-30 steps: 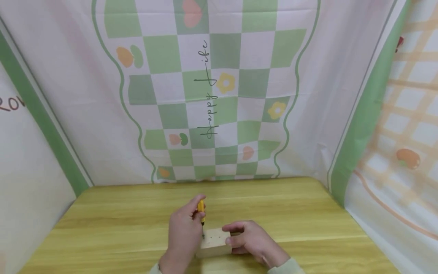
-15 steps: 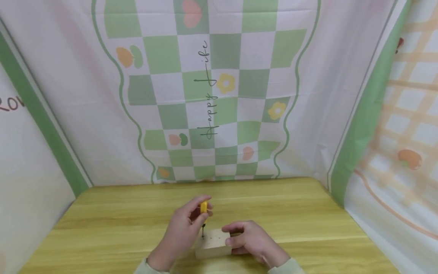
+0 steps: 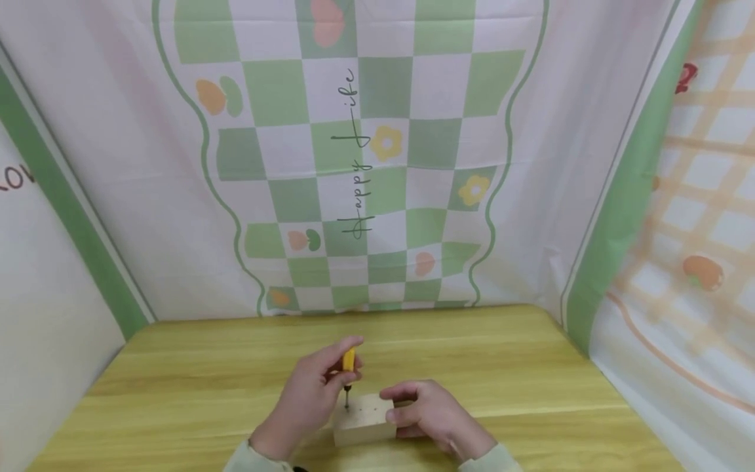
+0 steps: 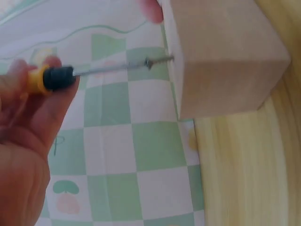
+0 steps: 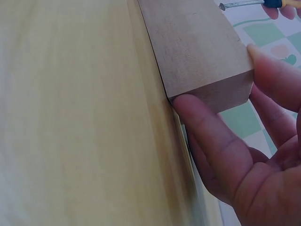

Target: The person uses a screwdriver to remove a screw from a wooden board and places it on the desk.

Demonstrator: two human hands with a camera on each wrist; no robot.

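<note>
My left hand [image 3: 312, 387] grips the yellow handle of a screwdriver [image 3: 348, 360], which points down at the top of a pale wooden block [image 3: 366, 429]. In the left wrist view the screwdriver's tip meets the head of a screw [image 4: 159, 60], whose threaded shank stands partly out of the block's face. Small dark holes dot the block's top to the right of the screw. My right hand [image 3: 436, 416] holds the block's right end, thumb on the top edge and fingers around the end and side, as the right wrist view shows.
The block rests on a wood-grain table [image 3: 236, 367] near its front. Behind the table hangs a green and white checked cloth [image 3: 383, 183] with printed lettering. Further cloth panels [image 3: 696, 229] close off the left and right sides.
The left hand has shifted its hold on the handle, its wrist swinging left and its fingers loosening and regripping. The right hand and the block have stayed in place.
</note>
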